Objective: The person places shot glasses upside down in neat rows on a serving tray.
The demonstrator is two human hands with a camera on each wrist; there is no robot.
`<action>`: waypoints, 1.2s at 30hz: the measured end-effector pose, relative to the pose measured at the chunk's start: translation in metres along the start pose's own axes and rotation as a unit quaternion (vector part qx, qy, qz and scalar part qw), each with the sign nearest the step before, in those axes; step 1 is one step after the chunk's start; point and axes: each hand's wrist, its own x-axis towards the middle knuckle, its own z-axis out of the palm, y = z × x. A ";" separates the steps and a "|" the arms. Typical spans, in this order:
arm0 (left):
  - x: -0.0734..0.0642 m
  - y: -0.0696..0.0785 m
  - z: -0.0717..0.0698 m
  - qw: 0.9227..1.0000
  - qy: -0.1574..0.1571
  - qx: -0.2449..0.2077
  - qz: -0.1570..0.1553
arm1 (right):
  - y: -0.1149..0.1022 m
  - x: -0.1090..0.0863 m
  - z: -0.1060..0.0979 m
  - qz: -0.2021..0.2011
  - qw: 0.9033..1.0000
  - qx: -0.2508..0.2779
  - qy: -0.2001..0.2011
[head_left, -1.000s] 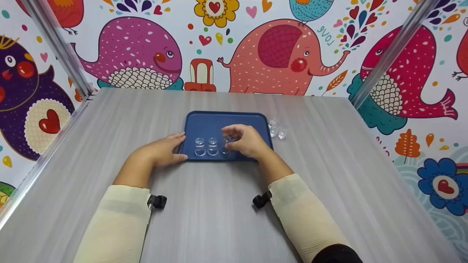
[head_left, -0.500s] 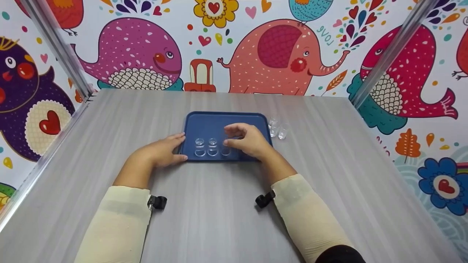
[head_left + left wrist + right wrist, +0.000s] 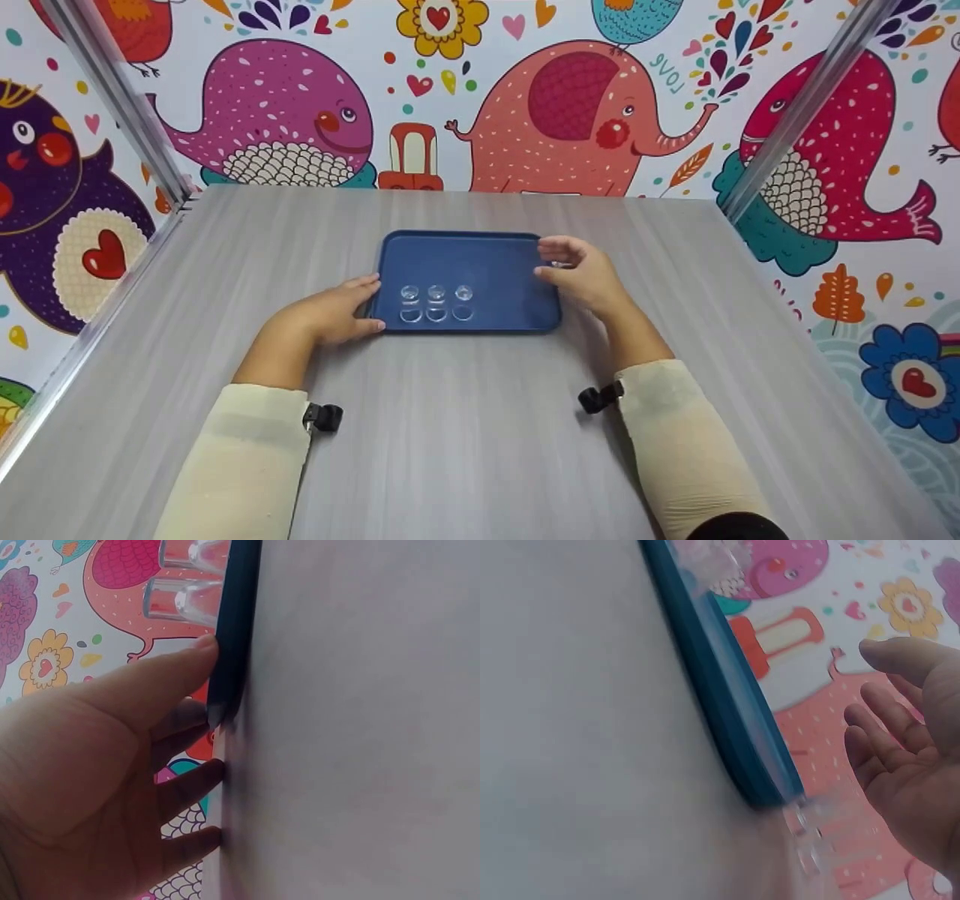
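A blue tray (image 3: 480,247) lies in the middle of the grey table. Three small clear glasses (image 3: 436,292) stand in a row on its front left part. My left hand (image 3: 371,300) rests flat against the tray's left front corner, with the thumb on the rim (image 3: 232,652) and the fingers on the table. My right hand (image 3: 551,259) hovers by the tray's right edge with loosely curved fingers, holding nothing. It reaches around more clear glasses (image 3: 559,263) on the table, which it mostly hides. In the right wrist view these glasses (image 3: 810,844) stand just off the tray's corner (image 3: 769,784), below the open palm (image 3: 911,742).
The grey table (image 3: 465,435) is walled by panels with colourful cartoon animals (image 3: 577,112). Metal frame posts (image 3: 120,97) slant up at both back corners. Both forearms wear cream sleeves with small black wrist cameras (image 3: 322,415).
My right hand has let go of the third glass on the tray and moved right, off the tray, to the glasses beside it. The left hand has stayed still.
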 end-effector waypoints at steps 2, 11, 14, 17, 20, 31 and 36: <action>0.000 0.000 0.000 1.000 0.000 -0.001 0.001 | 0.003 0.000 -0.009 0.006 1.000 0.004 0.018; 0.000 -0.001 0.000 1.000 0.002 -0.007 0.002 | 0.012 0.003 -0.037 -0.006 0.994 0.005 0.112; -0.001 -0.001 0.000 1.000 0.003 -0.010 0.001 | 0.015 0.003 -0.041 0.003 0.994 0.004 0.111; -0.002 -0.001 0.000 1.000 0.004 -0.010 0.000 | 0.019 0.004 -0.043 0.017 0.994 -0.004 0.106; -0.001 0.000 0.000 1.000 0.005 -0.008 0.000 | 0.024 0.006 -0.044 0.040 0.994 -0.011 0.104; -0.002 0.001 0.000 1.000 0.002 -0.003 0.000 | 0.045 0.008 -0.046 0.115 0.990 -0.025 0.082; -0.001 0.002 -0.001 1.000 0.002 -0.002 -0.004 | 0.052 0.008 -0.045 0.151 0.986 -0.050 0.047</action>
